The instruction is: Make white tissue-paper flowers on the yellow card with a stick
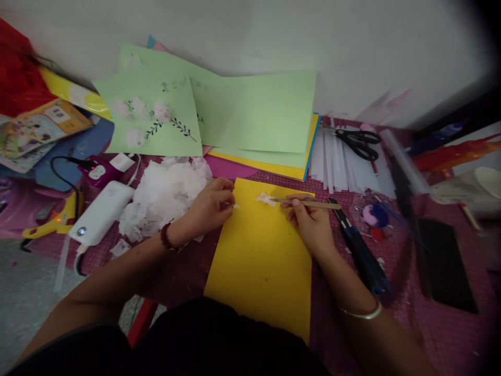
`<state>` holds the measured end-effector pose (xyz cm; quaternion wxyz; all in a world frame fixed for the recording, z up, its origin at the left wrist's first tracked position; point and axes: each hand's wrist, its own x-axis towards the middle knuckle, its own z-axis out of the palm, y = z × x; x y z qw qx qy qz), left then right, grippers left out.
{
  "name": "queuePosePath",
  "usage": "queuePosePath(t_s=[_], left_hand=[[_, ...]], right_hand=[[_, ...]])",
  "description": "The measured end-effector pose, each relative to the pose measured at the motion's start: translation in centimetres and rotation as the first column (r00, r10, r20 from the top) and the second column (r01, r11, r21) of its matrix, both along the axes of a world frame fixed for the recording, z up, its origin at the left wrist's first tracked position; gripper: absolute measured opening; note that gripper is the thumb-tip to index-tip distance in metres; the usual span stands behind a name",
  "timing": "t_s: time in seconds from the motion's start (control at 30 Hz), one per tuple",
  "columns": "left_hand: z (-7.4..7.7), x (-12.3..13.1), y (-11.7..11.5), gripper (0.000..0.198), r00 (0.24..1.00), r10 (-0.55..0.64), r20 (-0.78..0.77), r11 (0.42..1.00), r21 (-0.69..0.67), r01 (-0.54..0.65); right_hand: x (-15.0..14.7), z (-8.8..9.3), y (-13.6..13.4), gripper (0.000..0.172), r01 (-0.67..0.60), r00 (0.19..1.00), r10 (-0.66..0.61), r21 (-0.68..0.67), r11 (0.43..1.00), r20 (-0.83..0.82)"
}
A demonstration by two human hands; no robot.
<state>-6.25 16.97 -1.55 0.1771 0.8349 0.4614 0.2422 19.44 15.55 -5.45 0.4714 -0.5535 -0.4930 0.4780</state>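
Note:
A yellow sheet of paper (262, 261) lies in front of me. On its upper part rests a small crumpled piece of white tissue paper (265, 198). My right hand (311, 222) grips a thin wooden stick (321, 204), whose narrow, darker tip touches or nearly touches the white piece. Over the sheet's left edge is my left hand (211, 205), its fingers pinched together, with a tiny white scrap (236, 206) showing at the fingertips. Behind that hand sits a heap of torn white tissue paper (164, 190).
Green sheets (258, 112), one bearing fluffy flowers (161, 112), lean at the back. To the right are a utility knife (364, 256), black scissors (358, 142), white strips (344, 167) and a dark phone (446, 263). A power bank (102, 213) and yellow glue gun (58, 222) lie left.

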Motion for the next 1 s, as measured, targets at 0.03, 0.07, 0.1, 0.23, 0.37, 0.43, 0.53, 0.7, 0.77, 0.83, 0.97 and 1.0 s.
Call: queuePosePath(t_s=[0.03, 0.07, 0.1, 0.23, 0.37, 0.43, 0.53, 0.7, 0.77, 0.83, 0.97, 1.0], left_hand=[[-0.1, 0.0, 0.0, 0.011, 1.000, 0.006, -0.007, 1.000, -0.014, -0.006], [-0.2, 0.0, 0.1, 0.010, 1.000, 0.009, -0.021, 0.999, -0.036, -0.010], [-0.3, 0.1, 0.1, 0.010, 0.999, 0.009, -0.041, 0.998, -0.067, -0.012], [-1.1, 0.1, 0.1, 0.011, 0.996, 0.004, -0.094, 0.977, -0.211, -0.024], [-1.7, 0.1, 0.0, 0.022, 0.989, 0.123, -0.076, 0.953, -0.270, -0.140], [-1.9, 0.1, 0.0, 0.026, 0.987, 0.146, -0.072, 0.946, -0.282, -0.160], [-2.0, 0.0, 0.0, 0.023, 0.988, 0.147, -0.053, 0.944, -0.289, -0.156], [-2.1, 0.0, 0.0, 0.017, 0.990, 0.131, -0.054, 0.952, -0.272, -0.141], [-2.1, 0.0, 0.0, 0.016, 0.990, 0.127, -0.059, 0.953, -0.268, -0.138], [-1.9, 0.0, 0.0, 0.014, 0.990, 0.134, -0.052, 0.953, -0.267, -0.144], [-1.5, 0.2, -0.1, 0.006, 0.989, 0.145, -0.039, 0.945, -0.290, -0.150], [-1.5, 0.2, -0.1, 0.005, 0.989, 0.141, -0.041, 0.946, -0.289, -0.147]], right_hand=[[-0.1, 0.0, 0.1, 0.020, 0.005, 1.000, -0.005, 0.002, 1.000, 0.004], [-0.1, 0.0, 0.2, 0.021, 0.005, 1.000, -0.005, 0.002, 1.000, 0.010], [-0.1, 0.1, 0.3, 0.021, 0.003, 1.000, -0.003, 0.000, 1.000, 0.014], [0.3, 0.4, 0.2, 0.022, 0.045, 0.999, -0.045, 0.006, 0.999, -0.029], [1.3, 0.2, -0.2, 0.020, 0.124, 0.992, -0.124, 0.027, 0.992, -0.029], [1.6, -0.1, -0.3, 0.019, 0.121, 0.992, -0.122, 0.029, 0.992, 0.019], [1.3, -0.2, -0.2, 0.020, 0.085, 0.994, -0.088, 0.040, 0.996, 0.067], [0.5, 0.1, 0.1, 0.020, 0.035, 0.997, -0.039, 0.054, 0.998, 0.064], [0.3, 0.2, 0.2, 0.021, 0.028, 0.997, -0.032, 0.051, 0.998, 0.075], [0.2, 0.1, 0.2, 0.020, 0.015, 0.997, -0.018, 0.045, 0.999, 0.070], [0.1, -0.1, 0.3, 0.020, -0.009, 1.000, 0.008, 0.035, 0.999, 0.018], [0.0, -0.1, 0.4, 0.020, -0.014, 1.000, 0.013, 0.029, 0.999, 0.015]])
